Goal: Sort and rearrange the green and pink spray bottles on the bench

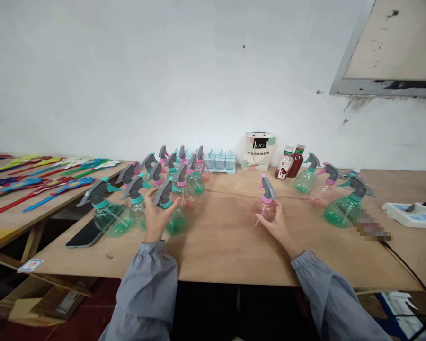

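My right hand (277, 226) grips a clear pink spray bottle (258, 208) by its round body, thumb across the front. The bottle stands upright at mid-table, its grey head with pink nozzle on top. My left hand (159, 218) is at the neck of a green spray bottle (177, 224), thumb and forefinger spread to either side, with a gap showing at the thumb. This bottle is at the front of a cluster of several green and pink ones. Another green spray bottle (111, 219) is at the cluster's left front corner.
At right stand a green bottle (305, 181), a pink one (322, 193) and another green one (342, 211). A phone (85, 235) lies at left. Behind are a paper bag (258, 158), red sauce bottles (286, 162) and a light-blue rack (222, 163). A power strip (415, 216) is far right.
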Action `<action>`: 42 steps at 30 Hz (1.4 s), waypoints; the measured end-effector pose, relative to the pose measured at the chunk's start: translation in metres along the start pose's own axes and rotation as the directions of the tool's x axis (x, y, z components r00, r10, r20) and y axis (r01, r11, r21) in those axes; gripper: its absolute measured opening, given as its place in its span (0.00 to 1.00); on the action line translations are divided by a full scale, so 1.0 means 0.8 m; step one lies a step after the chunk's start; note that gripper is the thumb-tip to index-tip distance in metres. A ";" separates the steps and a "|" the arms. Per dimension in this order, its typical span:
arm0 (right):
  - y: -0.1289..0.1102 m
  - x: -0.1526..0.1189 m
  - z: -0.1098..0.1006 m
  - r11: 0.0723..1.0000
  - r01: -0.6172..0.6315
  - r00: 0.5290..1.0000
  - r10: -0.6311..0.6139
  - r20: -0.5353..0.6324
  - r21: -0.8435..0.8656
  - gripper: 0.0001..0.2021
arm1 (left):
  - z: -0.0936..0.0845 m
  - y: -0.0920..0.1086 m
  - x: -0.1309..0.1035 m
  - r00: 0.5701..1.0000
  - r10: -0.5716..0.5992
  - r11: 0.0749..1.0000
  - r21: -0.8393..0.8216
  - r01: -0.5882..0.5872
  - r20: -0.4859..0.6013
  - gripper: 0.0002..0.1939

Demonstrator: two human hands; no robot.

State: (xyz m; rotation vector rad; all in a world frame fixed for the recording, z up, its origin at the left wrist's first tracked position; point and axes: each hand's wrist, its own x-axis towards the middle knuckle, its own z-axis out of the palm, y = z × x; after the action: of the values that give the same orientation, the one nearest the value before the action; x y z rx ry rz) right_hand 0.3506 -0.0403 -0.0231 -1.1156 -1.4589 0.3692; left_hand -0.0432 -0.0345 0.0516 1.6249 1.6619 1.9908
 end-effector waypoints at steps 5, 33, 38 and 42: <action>-0.006 0.000 0.002 0.999 0.039 0.999 -0.039 -0.014 -0.013 0.37 | 0.008 0.018 -0.032 0.891 0.286 0.958 0.119 -0.261 -0.354 0.55; -0.010 0.031 -0.180 0.819 -0.066 0.631 -0.408 -0.660 -0.569 0.36 | 0.149 0.115 -0.031 0.586 0.052 0.661 -0.467 0.587 0.809 0.21; 0.044 0.050 -0.267 0.773 -0.303 0.699 -0.217 -0.681 -0.557 0.42 | 0.140 0.115 -0.029 0.544 0.041 0.597 -0.457 0.659 0.838 0.24; 0.066 0.047 -0.266 0.810 -0.332 0.743 -0.091 -0.663 -0.484 0.36 | 0.139 0.108 -0.032 0.504 -0.012 0.536 -0.420 0.732 0.864 0.26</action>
State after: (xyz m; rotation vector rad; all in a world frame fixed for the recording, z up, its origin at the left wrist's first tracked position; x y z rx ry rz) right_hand 0.5691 -0.0635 0.0108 -1.6322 -0.8405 -0.4119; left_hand 0.0943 -0.0120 0.0827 1.2213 0.5818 1.0921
